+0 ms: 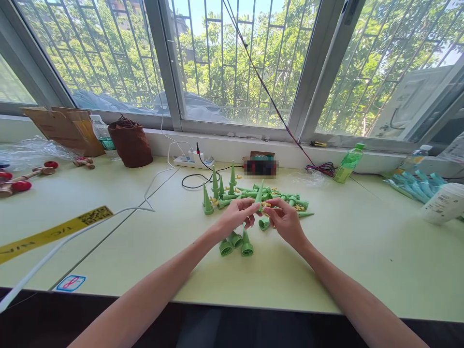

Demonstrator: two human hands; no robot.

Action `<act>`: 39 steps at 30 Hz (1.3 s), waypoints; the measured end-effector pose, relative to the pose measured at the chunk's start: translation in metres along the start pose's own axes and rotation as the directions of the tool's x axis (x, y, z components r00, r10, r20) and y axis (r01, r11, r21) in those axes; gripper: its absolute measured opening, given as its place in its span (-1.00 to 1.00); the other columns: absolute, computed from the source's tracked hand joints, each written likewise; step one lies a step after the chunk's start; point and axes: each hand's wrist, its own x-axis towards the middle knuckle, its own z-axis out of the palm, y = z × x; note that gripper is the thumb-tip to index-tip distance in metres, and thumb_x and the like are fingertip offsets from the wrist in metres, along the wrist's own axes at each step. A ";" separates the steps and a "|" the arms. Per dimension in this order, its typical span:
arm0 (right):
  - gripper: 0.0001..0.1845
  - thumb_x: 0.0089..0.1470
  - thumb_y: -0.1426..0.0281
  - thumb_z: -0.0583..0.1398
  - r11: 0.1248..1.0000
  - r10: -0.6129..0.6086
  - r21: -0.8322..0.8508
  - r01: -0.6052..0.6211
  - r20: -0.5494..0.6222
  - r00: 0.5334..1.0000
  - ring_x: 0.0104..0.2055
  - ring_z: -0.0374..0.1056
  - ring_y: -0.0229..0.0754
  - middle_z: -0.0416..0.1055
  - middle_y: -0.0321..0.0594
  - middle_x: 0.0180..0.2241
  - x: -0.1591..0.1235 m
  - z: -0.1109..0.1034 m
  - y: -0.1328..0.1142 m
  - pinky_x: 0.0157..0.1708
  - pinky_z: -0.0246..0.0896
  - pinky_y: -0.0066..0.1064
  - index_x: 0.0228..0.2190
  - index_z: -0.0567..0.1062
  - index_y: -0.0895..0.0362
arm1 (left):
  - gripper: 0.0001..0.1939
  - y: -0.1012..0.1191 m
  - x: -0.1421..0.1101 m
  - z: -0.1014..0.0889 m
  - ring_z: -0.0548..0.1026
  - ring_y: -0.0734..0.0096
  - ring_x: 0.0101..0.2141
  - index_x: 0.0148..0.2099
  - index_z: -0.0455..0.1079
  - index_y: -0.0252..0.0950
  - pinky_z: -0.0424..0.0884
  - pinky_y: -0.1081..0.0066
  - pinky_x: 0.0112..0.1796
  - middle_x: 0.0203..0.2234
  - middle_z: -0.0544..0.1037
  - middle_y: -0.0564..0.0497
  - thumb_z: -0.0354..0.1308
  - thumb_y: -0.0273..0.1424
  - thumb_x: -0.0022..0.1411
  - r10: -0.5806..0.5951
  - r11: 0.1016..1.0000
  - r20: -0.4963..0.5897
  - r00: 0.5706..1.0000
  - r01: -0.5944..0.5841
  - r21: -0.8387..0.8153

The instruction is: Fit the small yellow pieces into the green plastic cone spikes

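Held upright in my left hand (237,212) is a green plastic watering spike (259,192), its tip pointing up between my fingers. My right hand (288,220) is closed in a pinch on a small yellow valve (266,204) at the side of that spike. Fingers partly hide where the two pieces meet. Just under my hands, several green spikes (247,247) without visible yellow parts lie or stand on the table. Behind to the left, several upright spikes (232,180) stand, some with yellow valves. A pile of green spikes (290,198) lies beyond my right hand.
A power strip (194,159) with cables sits by the window sill. Around the table stand a brown pouch (130,142), a green bottle (349,163), a white cup (442,203) and red-and-wood toys (21,185). A white cable (134,209) with a yellow tag (58,233) crosses the left side.
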 end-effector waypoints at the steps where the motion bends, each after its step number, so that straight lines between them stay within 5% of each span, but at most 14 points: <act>1: -0.74 0.10 0.17 0.23 1.000 -0.006 -0.002 0.006 -0.005 1.000 -0.65 0.14 -0.34 0.36 -0.35 -0.54 0.000 0.000 0.000 -0.67 0.04 -0.47 -0.30 0.42 0.10 | -0.59 0.000 0.000 0.000 0.34 0.60 -0.61 -0.24 0.45 -0.38 0.24 0.56 -0.63 -0.48 0.49 -0.01 0.20 -0.08 0.16 0.012 1.000 0.001 1.000 -0.012 0.012; 15: -0.70 0.19 0.15 0.13 0.996 -0.044 -0.079 0.042 -0.018 0.999 -0.64 0.16 -0.35 0.25 -0.36 -0.57 0.000 -0.001 0.002 -0.66 0.06 -0.50 -0.39 0.41 0.13 | -0.68 0.003 -0.005 0.004 0.31 0.62 -0.64 -0.28 0.40 -0.36 0.23 0.59 -0.64 -0.61 0.36 0.10 0.14 -0.16 0.23 0.200 0.940 -0.041 0.979 -0.180 0.288; 23: -0.50 0.24 0.07 0.04 0.997 0.020 -0.067 -0.023 -0.043 0.999 -0.73 0.06 -0.37 0.13 -0.41 -0.72 0.000 0.001 0.001 -0.71 -0.03 -0.49 -0.61 0.24 0.11 | -0.60 -0.010 -0.002 0.005 0.35 0.58 -0.60 -0.03 0.46 -0.36 0.37 0.52 -0.57 -0.42 0.49 -0.01 0.20 -0.18 0.19 0.276 0.863 -0.035 0.961 -0.231 0.450; 34: -0.43 0.22 0.07 0.06 0.996 0.083 -0.037 -0.082 0.026 0.996 -0.77 0.00 -0.37 0.09 -0.41 -0.80 0.001 0.001 -0.003 -0.73 -0.08 -0.46 -0.70 0.21 0.11 | -0.69 -0.017 0.000 0.001 0.38 0.62 -0.52 0.06 0.46 -0.20 0.42 0.56 -0.55 -0.10 0.47 -0.11 0.08 -0.33 0.30 0.377 0.778 0.081 0.923 -0.363 0.513; 39: -0.46 0.17 0.02 0.09 0.994 0.108 0.008 -0.108 0.026 0.994 -0.77 0.01 -0.36 0.08 -0.43 -0.79 0.001 0.003 -0.006 -0.74 -0.10 -0.46 -0.67 0.22 0.10 | -0.70 -0.011 -0.001 0.005 0.42 0.56 -0.48 0.03 0.46 -0.21 0.43 0.54 -0.53 -0.08 0.47 -0.12 0.08 -0.36 0.28 0.358 0.789 0.045 0.933 -0.328 0.519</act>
